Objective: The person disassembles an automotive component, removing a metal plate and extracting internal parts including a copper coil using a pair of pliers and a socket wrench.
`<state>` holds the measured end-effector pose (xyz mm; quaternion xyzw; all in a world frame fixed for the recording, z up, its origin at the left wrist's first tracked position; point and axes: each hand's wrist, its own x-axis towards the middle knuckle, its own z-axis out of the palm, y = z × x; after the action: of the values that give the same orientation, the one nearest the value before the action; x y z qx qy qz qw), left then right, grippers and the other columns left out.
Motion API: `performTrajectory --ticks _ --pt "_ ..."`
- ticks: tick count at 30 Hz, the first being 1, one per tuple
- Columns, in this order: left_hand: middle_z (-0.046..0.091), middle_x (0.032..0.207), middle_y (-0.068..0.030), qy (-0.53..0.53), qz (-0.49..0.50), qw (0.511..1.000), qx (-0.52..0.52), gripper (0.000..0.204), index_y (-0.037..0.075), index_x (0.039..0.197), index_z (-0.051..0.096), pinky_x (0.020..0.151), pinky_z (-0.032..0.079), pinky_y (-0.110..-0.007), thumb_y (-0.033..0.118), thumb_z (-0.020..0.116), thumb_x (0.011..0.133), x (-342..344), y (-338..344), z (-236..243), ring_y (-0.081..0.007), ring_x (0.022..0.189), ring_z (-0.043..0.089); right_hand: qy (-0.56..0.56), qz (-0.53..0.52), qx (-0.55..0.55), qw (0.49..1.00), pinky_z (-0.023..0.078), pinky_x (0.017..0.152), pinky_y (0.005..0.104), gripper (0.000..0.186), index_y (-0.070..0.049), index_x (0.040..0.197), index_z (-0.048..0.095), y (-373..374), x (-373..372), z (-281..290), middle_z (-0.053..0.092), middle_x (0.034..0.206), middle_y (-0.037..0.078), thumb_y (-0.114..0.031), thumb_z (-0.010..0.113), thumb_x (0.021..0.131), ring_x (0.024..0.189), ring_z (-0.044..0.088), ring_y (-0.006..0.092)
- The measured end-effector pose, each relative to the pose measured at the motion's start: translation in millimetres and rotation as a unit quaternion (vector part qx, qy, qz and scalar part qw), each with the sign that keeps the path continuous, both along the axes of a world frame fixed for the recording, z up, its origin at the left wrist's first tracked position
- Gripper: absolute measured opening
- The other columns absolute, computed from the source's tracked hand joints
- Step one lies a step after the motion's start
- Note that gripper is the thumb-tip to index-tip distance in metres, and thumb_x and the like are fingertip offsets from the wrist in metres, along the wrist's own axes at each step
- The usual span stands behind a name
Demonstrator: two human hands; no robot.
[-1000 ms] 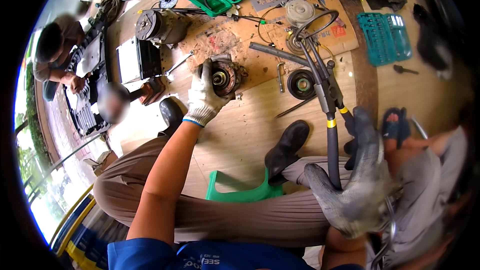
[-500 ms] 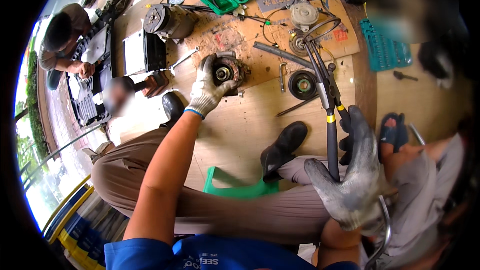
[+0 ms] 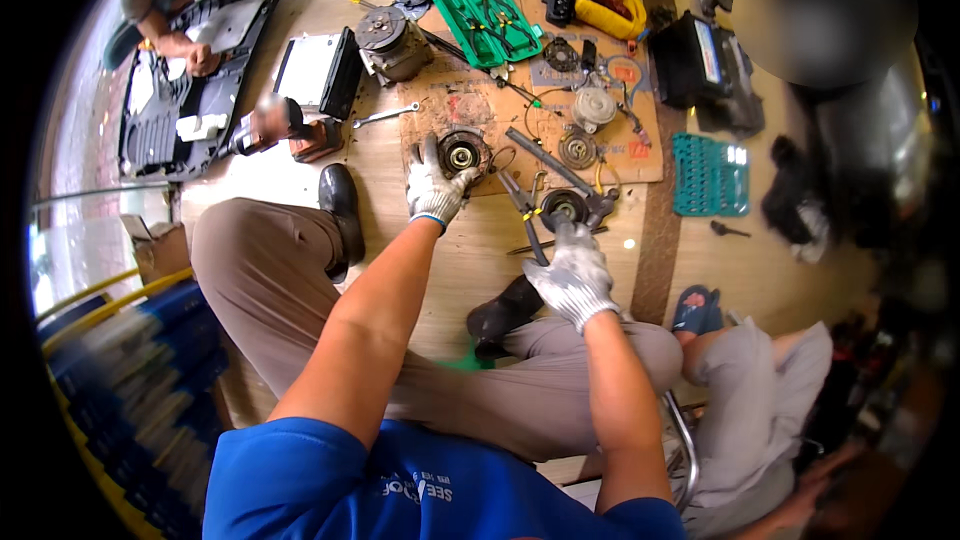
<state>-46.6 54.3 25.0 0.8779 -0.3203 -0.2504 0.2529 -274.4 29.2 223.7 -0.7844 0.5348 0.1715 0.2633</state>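
Observation:
My left hand (image 3: 437,183), in a white work glove, grips the left side of a dirty round metal housing (image 3: 482,145). In its middle a shiny bearing-like ring (image 3: 462,156) shows; the housing lies on cardboard. My right hand (image 3: 575,275), in a greyed glove, holds long-nosed pliers (image 3: 522,200) by their black, yellow-banded handles. The handles are spread and the tips point toward the housing, apparently just right of it. A black pulley (image 3: 566,203) lies beyond my right fingers. Beside it a hammer (image 3: 555,162) stretches across the cardboard's edge.
A spanner (image 3: 388,115), a cylindrical compressor (image 3: 392,40) and a cordless drill (image 3: 305,130) lie left. Farther off are an open green plier case (image 3: 490,20) and a yellow container (image 3: 610,5). A teal socket case (image 3: 710,175) sits right. A co-worker's hand (image 3: 200,58) works on a black panel.
My right hand has brought the pliers from the near right, forward and left, down toward the housing. My left hand stays on the housing. The whole view has shifted.

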Motion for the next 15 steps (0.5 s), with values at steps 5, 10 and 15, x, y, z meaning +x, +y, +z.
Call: performTrajectory --ticks 5,10,15 --pt "0.027 0.170 -0.0314 0.087 0.055 0.991 -0.082 0.132 0.011 0.170 0.019 0.128 0.034 -0.049 0.046 0.098 0.069 -20.9 19.3 -20.2 -0.0476 0.153 0.035 0.068 0.122 -0.088 0.986 0.056 0.099 0.0531 0.073 -0.002 0.142 0.054 0.1 13.8 -7.7 0.062 0.127 0.023 -0.035 0.082 0.083 0.123 0.062 0.0422" --pt "0.024 0.170 -0.0320 0.037 -0.007 0.996 -0.075 0.144 0.006 0.169 0.016 0.128 0.032 -0.048 0.041 0.103 0.061 -12.8 21.9 -21.1 -0.0478 0.155 0.032 0.143 0.196 -0.104 0.965 0.057 0.097 0.0513 0.052 -0.003 0.133 0.060 -35.3 55.4 6.4 0.066 0.125 0.023 -0.024 0.075 0.087 0.119 0.065 0.0399" --pt "0.038 0.165 -0.0269 0.067 -0.002 0.985 -0.159 0.123 0.008 0.160 0.036 0.125 0.037 -0.051 0.035 0.102 0.060 -3.6 3.2 -23.7 -0.0471 0.151 0.039 0.211 0.256 -0.058 0.941 0.057 0.096 0.0513 0.036 -0.001 0.127 0.064 -71.4 111.6 16.1 0.070 0.120 0.025 -0.013 0.059 0.093 0.112 0.070 0.0411"
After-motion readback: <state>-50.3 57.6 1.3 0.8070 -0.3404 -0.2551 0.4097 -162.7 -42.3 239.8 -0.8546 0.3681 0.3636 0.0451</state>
